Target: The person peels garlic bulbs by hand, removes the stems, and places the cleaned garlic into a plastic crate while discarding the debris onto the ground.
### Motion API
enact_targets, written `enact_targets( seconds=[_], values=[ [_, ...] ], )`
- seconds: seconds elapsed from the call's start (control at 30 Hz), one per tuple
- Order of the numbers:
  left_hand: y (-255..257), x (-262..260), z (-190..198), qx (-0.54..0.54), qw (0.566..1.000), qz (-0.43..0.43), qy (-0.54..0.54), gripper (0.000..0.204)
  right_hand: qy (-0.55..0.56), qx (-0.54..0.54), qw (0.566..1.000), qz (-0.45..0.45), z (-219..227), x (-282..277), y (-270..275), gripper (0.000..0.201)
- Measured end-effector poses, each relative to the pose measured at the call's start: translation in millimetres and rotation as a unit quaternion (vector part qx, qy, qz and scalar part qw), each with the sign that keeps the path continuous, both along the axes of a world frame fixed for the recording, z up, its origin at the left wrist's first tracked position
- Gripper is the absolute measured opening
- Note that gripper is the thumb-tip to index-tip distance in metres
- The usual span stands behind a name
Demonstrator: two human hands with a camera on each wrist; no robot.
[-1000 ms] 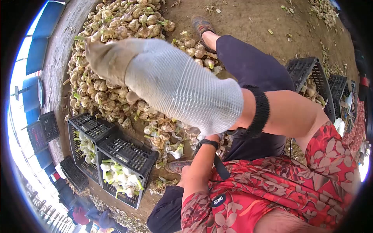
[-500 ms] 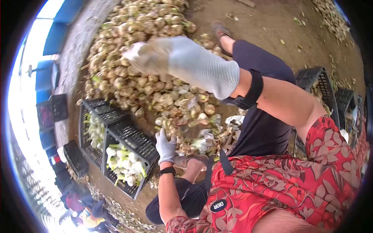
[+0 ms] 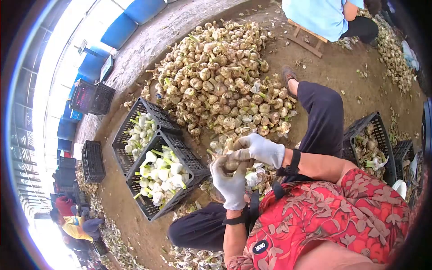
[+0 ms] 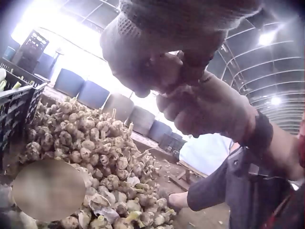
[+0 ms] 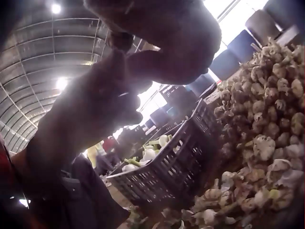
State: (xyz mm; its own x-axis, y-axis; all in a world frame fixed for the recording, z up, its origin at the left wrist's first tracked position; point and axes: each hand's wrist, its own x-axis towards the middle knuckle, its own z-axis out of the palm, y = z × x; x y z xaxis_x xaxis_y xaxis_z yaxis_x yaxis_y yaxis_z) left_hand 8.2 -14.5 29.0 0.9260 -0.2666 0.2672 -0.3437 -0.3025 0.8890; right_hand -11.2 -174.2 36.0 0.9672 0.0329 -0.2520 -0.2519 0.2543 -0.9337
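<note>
Both hands wear pale gloves with soiled fingers and meet in front of the body. The left hand (image 3: 228, 182) grips a brownish garlic bulb (image 3: 231, 165), largely hidden by fingers. Against its upper side, the right hand (image 3: 263, 149) has its fingers curled and pinches the same bulb. Dark in the left wrist view are the left hand (image 4: 157, 47) above and the right hand (image 4: 209, 107) below. The right wrist view shows the right hand (image 5: 176, 43) over the left hand (image 5: 95, 100). Beyond them lies a heap of unpeeled garlic (image 3: 216, 81).
Left of the hands, two black crates (image 3: 191, 164) hold white trimmed garlic (image 3: 163, 174). Another crate (image 3: 382, 130) with garlic stands at the right. A person in light blue (image 3: 315, 18) sits on a wooden stool (image 3: 306, 40); other people (image 3: 78, 225) are at lower left.
The right hand has come back from over the heap to the left hand, which has risen slightly off the ground litter. The head view has swung, bringing the seated person into sight.
</note>
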Motion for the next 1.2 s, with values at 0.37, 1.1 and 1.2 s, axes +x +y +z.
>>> enact_targets(
  seconds=[0.37, 1.1, 1.2],
  values=[
    [17, -1, -9, -0.046, 0.994, -0.038, -0.086, 0.049, -0.042, -0.026, 0.999, -0.013, 6, -2, 18, 0.027],
    [10, -4, -9, -0.176, 0.983, -0.014, 0.041, 0.043, -0.058, -0.267, 0.962, -0.007, 3, -5, 13, 0.027],
    [11, 0, -2, -0.416, 0.828, -0.006, 0.375, 0.045, -0.137, -0.233, 0.962, -0.044, -17, -12, 24, 0.027]
  ],
)
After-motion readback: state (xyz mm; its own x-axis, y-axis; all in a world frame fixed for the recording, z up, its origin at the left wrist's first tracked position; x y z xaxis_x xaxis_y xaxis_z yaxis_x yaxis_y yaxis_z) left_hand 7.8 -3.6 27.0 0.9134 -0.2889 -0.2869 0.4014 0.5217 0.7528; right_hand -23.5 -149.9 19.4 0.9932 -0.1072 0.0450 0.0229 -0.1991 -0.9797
